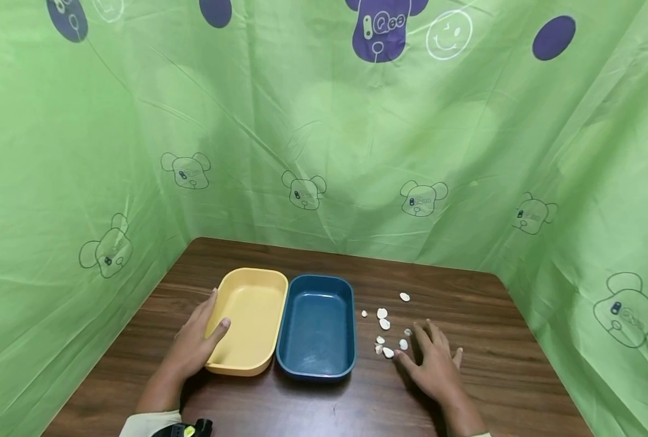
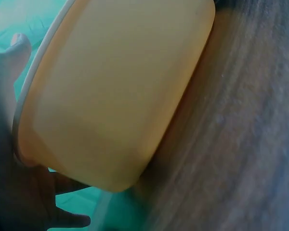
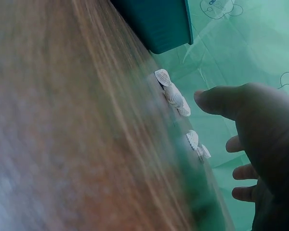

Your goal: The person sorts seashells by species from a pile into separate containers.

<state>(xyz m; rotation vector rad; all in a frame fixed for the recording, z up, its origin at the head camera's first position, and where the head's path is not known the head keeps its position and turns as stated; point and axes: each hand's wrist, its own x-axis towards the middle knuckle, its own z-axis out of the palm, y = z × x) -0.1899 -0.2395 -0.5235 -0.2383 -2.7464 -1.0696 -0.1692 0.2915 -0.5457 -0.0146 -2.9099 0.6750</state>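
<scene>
Well beyond the spread right hand point(image 1: 435, 367), lettering starting "Q" point(image 1: 381, 23) marks the green curtain point(image 1: 357, 121); white shells point(image 1: 388, 352) lie near that hand's thumb. The left hand point(image 1: 191, 341), thumb and fingers apart, touches the yellow tray point(image 1: 252, 321).

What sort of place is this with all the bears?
Probably a curtained-off work space: green bear-print cloth hangs on three sides of a wooden table, where white shells lie.

White lettering point(image 1: 389, 22), apparently "Qee", on a purple bear point(image 1: 379, 52) on the green curtain point(image 1: 324, 121); beside it, a winking smiley point(image 1: 449, 34)
</scene>
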